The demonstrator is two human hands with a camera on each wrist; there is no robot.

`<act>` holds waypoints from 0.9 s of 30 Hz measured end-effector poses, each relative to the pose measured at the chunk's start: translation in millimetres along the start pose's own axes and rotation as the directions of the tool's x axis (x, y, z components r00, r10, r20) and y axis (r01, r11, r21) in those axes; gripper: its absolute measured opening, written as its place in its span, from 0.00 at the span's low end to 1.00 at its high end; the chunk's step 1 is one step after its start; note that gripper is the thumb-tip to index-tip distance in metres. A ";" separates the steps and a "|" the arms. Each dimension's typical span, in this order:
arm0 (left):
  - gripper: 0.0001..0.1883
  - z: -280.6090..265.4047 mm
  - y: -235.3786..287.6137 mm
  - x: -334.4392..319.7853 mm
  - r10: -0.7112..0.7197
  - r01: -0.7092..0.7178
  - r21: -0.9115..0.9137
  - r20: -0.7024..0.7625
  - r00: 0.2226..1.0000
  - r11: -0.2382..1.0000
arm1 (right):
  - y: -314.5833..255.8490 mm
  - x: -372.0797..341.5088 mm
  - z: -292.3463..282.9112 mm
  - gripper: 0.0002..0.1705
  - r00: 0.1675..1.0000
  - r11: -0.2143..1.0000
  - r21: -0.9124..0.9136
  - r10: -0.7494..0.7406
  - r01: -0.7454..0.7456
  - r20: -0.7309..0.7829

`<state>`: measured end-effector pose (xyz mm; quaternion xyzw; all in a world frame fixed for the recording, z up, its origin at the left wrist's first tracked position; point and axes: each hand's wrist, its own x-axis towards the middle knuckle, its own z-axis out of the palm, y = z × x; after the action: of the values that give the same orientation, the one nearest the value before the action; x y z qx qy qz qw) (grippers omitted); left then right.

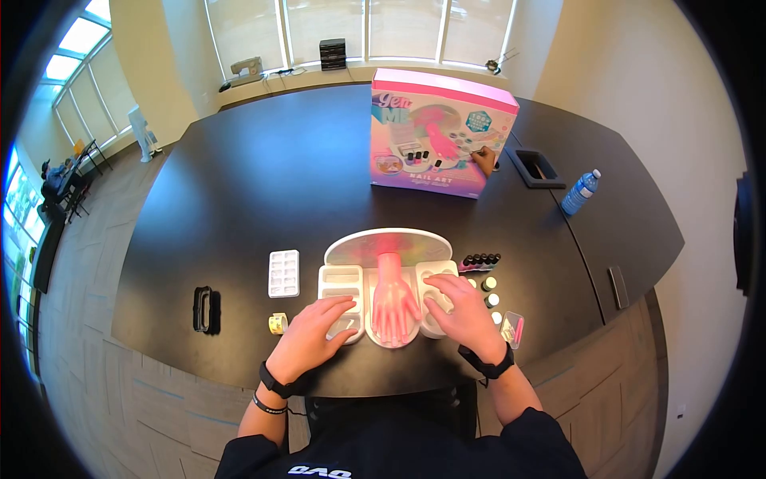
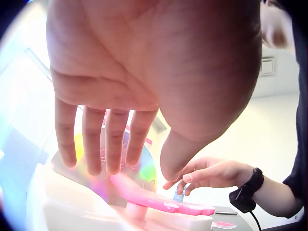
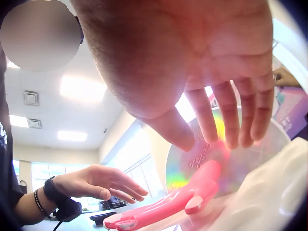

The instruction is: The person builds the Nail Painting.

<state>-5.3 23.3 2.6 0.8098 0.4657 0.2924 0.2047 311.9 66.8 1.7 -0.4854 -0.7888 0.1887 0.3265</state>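
Observation:
A pink model hand [image 1: 392, 307] lies palm down, fingers toward the person, on a white base between two compartment trays, with a shiny rounded panel [image 1: 359, 249] behind it. The left hand [image 1: 313, 335] is over the left tray [image 1: 341, 274], fingers extended and thumb apart. Over the right tray [image 1: 436, 269] is the right hand [image 1: 467, 319], its fingers extended too. Neither hand holds anything; whether they touch the trays cannot be told. In the left wrist view the left hand [image 2: 144, 72] shows its bare palm; the right wrist view shows the right palm [image 3: 192, 57].
Left of the set are a white grid tray [image 1: 283, 274], a yellow roll [image 1: 278, 323] and a black object [image 1: 203, 310]. At right are dark-capped bottles [image 1: 481, 261], small jars [image 1: 491, 300] and a clear case [image 1: 513, 330]. Farther back stand a box [image 1: 435, 136] and a water bottle [image 1: 581, 192].

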 end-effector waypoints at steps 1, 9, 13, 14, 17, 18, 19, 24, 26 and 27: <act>0.26 -2.9 -0.3 -1.6 -0.023 0.023 0.013 -0.016 1.000 1.000 | 1.8 -1.5 -1.6 0.20 1.000 1.000 -0.005 -0.011 0.011 -0.010; 0.22 -34.9 -20.8 -2.4 -0.093 0.107 0.087 -0.156 0.983 0.990 | 5.5 -16.2 -7.8 0.17 1.000 1.000 0.002 0.006 -0.006 -0.003; 0.23 -52.3 -38.6 0.1 -0.138 0.161 0.084 -0.226 0.964 0.983 | 4.8 -22.7 -10.9 0.16 1.000 1.000 -0.017 -0.005 0.005 -0.001; 0.25 -56.3 -45.7 0.7 -0.143 0.168 0.094 -0.233 0.962 0.981 | 5.6 -24.0 -11.4 0.16 1.000 1.000 -0.022 -0.003 0.003 -0.005; 0.27 -67.6 -65.1 6.5 -0.127 0.172 0.154 -0.262 0.957 0.973 | 8.9 -26.7 -14.0 0.16 1.000 0.999 -0.037 0.016 -0.016 0.003; 0.30 -72.0 -72.3 7.6 -0.155 0.201 0.174 -0.243 0.957 0.964 | 9.0 -27.5 -14.8 0.16 1.000 0.999 -0.035 0.014 -0.014 0.003; 0.30 -75.4 -77.9 9.2 -0.155 0.201 0.176 -0.245 0.957 0.964 | 8.5 -28.1 -16.1 0.16 1.000 0.999 -0.043 0.021 -0.020 0.008; 0.41 -82.2 -124.7 16.3 -0.251 0.285 0.271 -0.152 0.956 0.919 | 11.9 -31.4 -18.0 0.16 1.000 0.998 -0.052 0.029 -0.029 0.003; 0.45 -80.7 -142.9 19.7 -0.296 0.314 0.281 -0.104 0.949 0.907 | 13.7 -31.9 -18.0 0.16 1.000 0.999 -0.052 0.012 -0.012 -0.002; 0.52 -79.7 -151.7 20.9 -0.337 0.331 0.281 -0.025 0.941 0.901 | 13.8 -32.1 -18.4 0.16 1.000 0.999 -0.051 0.013 -0.013 -0.001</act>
<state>-146.3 119.5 -23.7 0.7422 0.6318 0.1742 0.1402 343.7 44.2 -4.2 -0.4987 -0.7901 0.1705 0.3131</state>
